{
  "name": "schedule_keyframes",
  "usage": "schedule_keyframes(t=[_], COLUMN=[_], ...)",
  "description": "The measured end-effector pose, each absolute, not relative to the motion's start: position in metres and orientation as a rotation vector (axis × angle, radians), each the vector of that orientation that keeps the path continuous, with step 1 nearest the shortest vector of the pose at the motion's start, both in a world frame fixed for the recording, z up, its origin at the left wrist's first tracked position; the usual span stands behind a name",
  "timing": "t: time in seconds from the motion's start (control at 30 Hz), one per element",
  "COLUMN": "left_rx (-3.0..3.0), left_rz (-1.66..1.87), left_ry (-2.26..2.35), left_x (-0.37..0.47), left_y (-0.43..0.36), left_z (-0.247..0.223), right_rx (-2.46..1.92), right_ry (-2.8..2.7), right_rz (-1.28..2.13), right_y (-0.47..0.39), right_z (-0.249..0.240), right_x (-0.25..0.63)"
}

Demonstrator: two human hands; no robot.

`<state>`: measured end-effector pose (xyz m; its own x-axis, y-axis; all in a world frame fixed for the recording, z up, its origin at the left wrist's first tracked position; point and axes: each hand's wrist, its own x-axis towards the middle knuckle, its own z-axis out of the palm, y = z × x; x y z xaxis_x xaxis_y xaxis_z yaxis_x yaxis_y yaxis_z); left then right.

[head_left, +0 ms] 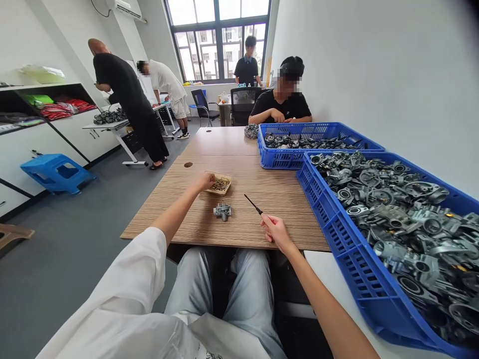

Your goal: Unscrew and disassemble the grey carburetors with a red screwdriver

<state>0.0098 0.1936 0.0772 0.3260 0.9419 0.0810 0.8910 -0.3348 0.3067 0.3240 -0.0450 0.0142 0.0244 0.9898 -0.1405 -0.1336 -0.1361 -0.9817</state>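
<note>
My left hand [205,181] is at the left rim of a small tan tray [229,185] filled with small brass-coloured parts [220,184]. Its fingers are curled together over the parts, and whatever they pinch is too small to make out. In my right hand [275,229] is a thin black screwdriver [253,204], its shaft pointing up and left above the table. Between my hands, nearer to me than the tray, a grey metal carburetor body [223,211] rests on the wood-grain table [168,209]. Neither hand touches it.
A blue crate [337,234] heaped with metal carburetor bodies stands close on my right. Behind it is another blue crate [280,160] with darker parts. Across the table sits a person [280,102]. Several others stand farther back. A blue stool [52,167] is on the floor at left.
</note>
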Motion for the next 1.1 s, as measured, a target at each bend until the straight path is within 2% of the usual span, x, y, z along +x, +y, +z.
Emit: schedule_keyframes(t=[0.4,1.1], left_rx=[2.455,2.424], left_rz=[0.275,0.302], left_ry=[1.450,1.573], left_x=[0.040,0.020], left_y=[0.196,0.211], left_z=[0.064,0.052], right_rx=[-1.233,-1.238], right_ry=[-1.008,-1.004], right_rz=[1.356,1.359], right_y=[-0.043,-0.046], right_z=[0.012,0.016], right_x=[0.324,0.324])
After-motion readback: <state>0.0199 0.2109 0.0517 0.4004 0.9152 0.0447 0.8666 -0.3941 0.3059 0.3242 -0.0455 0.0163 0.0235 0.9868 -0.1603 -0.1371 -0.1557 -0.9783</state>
